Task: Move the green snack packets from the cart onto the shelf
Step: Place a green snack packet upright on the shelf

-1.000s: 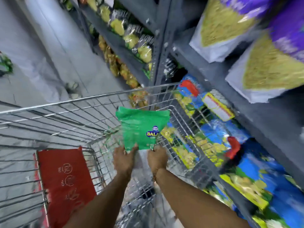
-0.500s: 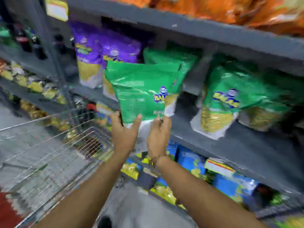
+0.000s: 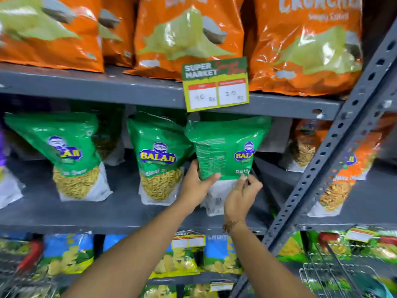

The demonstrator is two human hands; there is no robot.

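Note:
I hold a green snack packet upright with both hands, its back panel turned partly toward me, at the middle grey shelf. My left hand grips its lower left edge. My right hand pinches its white bottom part from the right. Two more green packets stand on the same shelf, one right beside it and one further left. The packet's top reaches up under the price tag.
Orange snack bags fill the shelf above. A slanted perforated grey upright crosses right of the packet, with orange packets behind it. Blue and yellow chip bags sit on the lower shelf. A wire cart shows at bottom right.
The green packet went from above the cart up and rightwards to the middle shelf, beside the other green packets. Both hands kept hold of it. My view swung from the cart to the shelves.

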